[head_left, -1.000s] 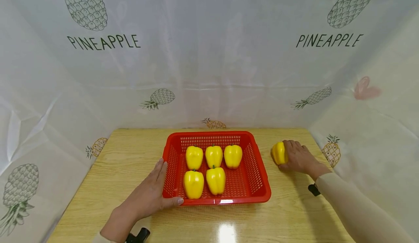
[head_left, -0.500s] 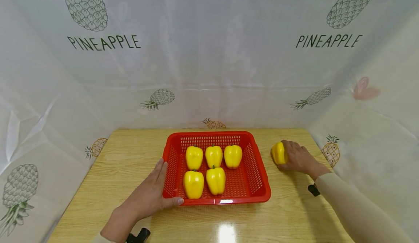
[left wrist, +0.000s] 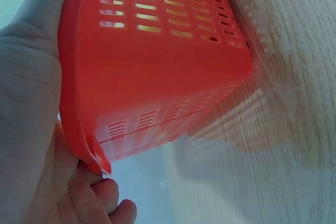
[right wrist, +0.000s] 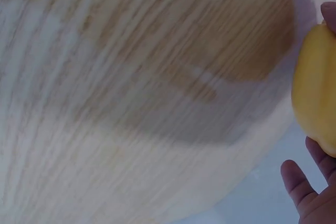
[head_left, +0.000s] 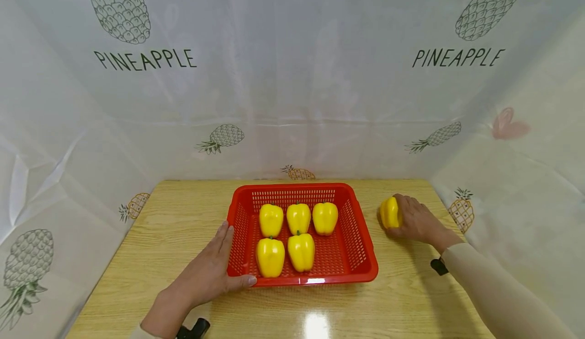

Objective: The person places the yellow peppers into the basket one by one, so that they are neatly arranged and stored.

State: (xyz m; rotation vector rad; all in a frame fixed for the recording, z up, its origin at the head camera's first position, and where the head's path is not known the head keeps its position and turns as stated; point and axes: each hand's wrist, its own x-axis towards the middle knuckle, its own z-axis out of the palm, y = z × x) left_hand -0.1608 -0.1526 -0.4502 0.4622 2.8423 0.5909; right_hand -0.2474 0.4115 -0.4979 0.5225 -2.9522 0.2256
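From the head view, your left hand (head_left: 205,275) rests flat against the basket (head_left: 354,227) (five peppers inside), while your right hand (head_left: 413,219) grips a pepper (head_left: 389,212) on the table (head_left: 183,212) right of it. The left wrist view shows fingers (left wrist: 37,35) straight on the basket wall. The right wrist view shows fingers (right wrist: 296,182) curled round the pepper.

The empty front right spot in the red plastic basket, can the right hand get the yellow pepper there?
Probably yes: right hand grips the yellow pepper beside the red plastic basket, nothing between.
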